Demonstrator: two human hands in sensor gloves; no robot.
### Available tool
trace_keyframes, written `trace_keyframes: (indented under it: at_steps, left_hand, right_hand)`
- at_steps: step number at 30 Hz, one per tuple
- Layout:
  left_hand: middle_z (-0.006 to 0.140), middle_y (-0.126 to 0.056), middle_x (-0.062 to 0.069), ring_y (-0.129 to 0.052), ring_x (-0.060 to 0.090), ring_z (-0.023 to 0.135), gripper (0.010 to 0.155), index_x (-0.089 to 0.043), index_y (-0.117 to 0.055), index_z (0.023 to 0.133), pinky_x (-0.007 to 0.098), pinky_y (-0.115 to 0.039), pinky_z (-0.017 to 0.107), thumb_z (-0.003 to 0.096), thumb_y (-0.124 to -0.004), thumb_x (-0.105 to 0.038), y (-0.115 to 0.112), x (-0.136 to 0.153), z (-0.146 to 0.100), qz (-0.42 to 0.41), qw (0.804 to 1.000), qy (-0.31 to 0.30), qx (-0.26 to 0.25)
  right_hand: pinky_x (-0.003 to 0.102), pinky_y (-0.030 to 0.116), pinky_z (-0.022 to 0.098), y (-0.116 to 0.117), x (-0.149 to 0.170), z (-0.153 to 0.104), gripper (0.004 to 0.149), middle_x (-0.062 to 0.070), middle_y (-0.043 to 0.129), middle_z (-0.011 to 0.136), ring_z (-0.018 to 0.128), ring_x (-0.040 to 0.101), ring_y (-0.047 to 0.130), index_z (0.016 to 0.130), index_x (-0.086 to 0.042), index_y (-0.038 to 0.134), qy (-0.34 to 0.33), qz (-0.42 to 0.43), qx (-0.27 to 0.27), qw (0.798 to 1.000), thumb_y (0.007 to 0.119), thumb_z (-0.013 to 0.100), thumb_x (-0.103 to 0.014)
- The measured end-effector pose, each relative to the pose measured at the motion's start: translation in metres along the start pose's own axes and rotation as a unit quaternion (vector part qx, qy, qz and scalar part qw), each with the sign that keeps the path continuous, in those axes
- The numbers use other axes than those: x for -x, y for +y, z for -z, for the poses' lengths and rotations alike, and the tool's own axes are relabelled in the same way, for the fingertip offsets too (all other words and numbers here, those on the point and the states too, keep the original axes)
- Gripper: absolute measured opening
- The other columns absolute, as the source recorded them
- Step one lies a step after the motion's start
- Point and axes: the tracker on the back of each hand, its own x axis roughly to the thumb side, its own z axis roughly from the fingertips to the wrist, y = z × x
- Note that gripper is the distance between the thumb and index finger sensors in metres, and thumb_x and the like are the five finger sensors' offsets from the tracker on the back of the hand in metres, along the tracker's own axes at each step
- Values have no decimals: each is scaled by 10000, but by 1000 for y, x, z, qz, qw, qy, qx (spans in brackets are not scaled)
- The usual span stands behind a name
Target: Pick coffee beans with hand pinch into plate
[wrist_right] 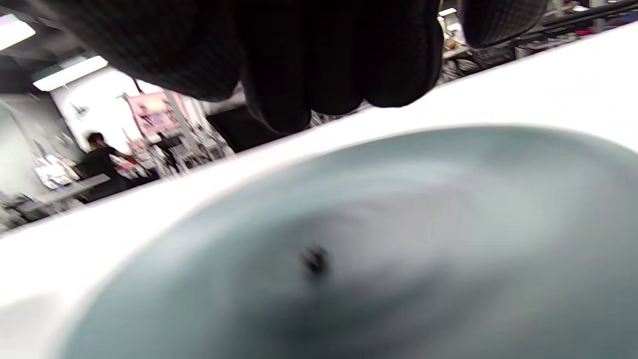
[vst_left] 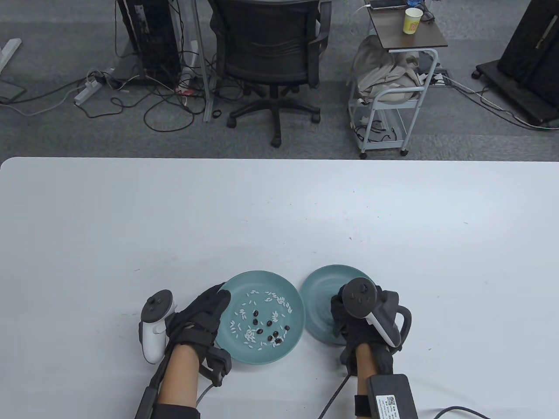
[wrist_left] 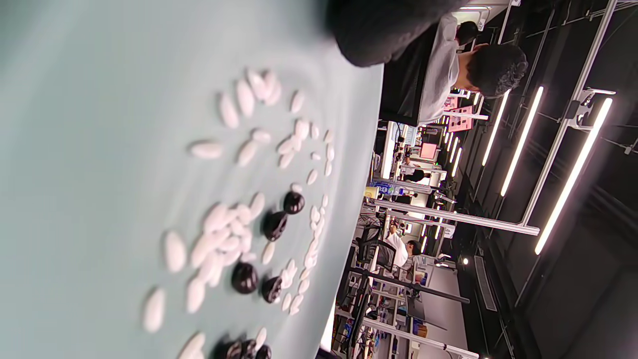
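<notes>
The coffee beans [vst_left: 267,328] lie scattered among white seeds [vst_left: 249,334] in the left plate [vst_left: 238,286], which sits on the white table [vst_left: 279,209] just beside a second plate [vst_left: 314,283]. In the left wrist view they show as dark, glossy ovals [wrist_left: 274,224], some touching the pale seeds. They are probably light, hard and smooth, likely to roll or slip, so each is best taken across its short sides between thumb and fingertip, lifted clear of its neighbours.

One small dark speck, most likely a bean [wrist_right: 314,259], lies blurred in the right plate below the right hand [vst_left: 364,321]. That hand hovers over this plate; its gloved fingers [wrist_right: 309,65] hang close together and curled, but whether they pinch anything cannot be told.

The left hand [vst_left: 198,321] rests at the left plate's edge, fingers laid together and extended along the rim, holding nothing visible.

A label with a square code sits on the box at the right forearm [vst_left: 390,400]; its writing is too small to read. The yellow cup [vst_left: 412,20] on the far cart carries unreadable print.
</notes>
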Motion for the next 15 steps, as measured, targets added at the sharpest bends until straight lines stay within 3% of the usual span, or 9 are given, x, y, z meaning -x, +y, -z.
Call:
trace_keyframes:
  at_steps: [6, 9, 12, 15]
  left_hand:
    - [912, -945, 167, -1046, 320, 643, 496, -149, -595, 1148, 454, -921, 434, 688, -664, -322, 6, 3, 2, -12, 1000, 11, -8]
    - [910, -947, 167, -1047, 318, 643, 495, -151, -596, 1147, 453, -922, 433, 687, -664, -323, 7, 3, 2, -13, 1000, 10, -9]
    - [909, -946, 169, -1045, 322, 642, 495, -151, -598, 1146, 457, -920, 434, 686, -665, -322, 7, 3, 2, -11, 1000, 11, -7]
    - [911, -944, 172, -1044, 325, 643, 497, -149, -597, 1148, 458, -920, 434, 686, -665, -321, 7, 4, 3, -9, 1000, 11, -5]
  right_hand:
    - [677, 574, 671, -29, -76, -30, 438, 107, 753, 918, 795, 404, 767, 842, -158, 828, -152, 15, 42, 987, 767, 509, -435]
    - [676, 575, 674, -22, -106, -45, 451, 107, 740, 936, 809, 404, 761, 863, -162, 817, -200, -23, 34, 979, 778, 506, -434]
    - [683, 553, 687, -10, -123, -51, 452, 117, 691, 984, 856, 416, 724, 911, -172, 778, -202, -80, -36, 975, 769, 525, -407]
    - [681, 565, 682, 2, -133, -51, 428, 115, 711, 971, 840, 413, 743, 886, -179, 805, -219, -96, -43, 970, 787, 517, -395]
